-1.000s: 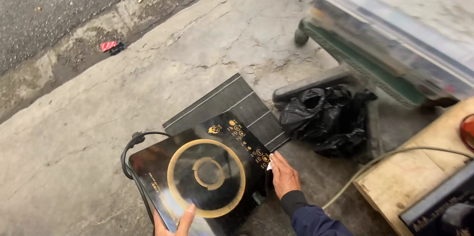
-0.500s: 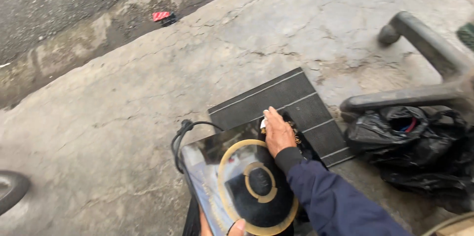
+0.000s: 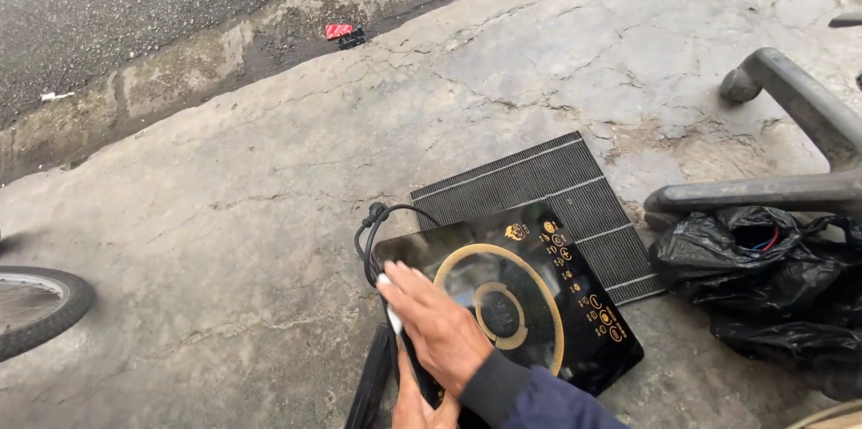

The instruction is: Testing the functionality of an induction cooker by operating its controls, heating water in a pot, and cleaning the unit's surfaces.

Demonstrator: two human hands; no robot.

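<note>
Ground: cracked concrete pavement (image 3: 224, 240), kerb beyond.
Cooktop: black glass induction cooktop (image 3: 539, 303) lying partly over ribbed black mat (image 3: 539, 187).
Right hand (image 3: 435, 326): flat on cooktop, fingers together over small white cloth (image 3: 388, 303).
Left hand (image 3: 409, 402): at cooktop's near edge, grip hidden.
Tip: keep steady, even pressure.

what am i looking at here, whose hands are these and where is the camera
The camera sits on a person's head and looks down, so both hands are that person's own. There is one view only. The right hand, in a dark blue sleeve, lies flat on a glossy black induction cooktop with gold rings. The left hand grips the cooktop's near edge from below. The cooktop rests partly on a black ribbed panel on cracked concrete. Its cord loops at its left. A black plastic bag lies to the right, and a wheel shows at far left.
</note>
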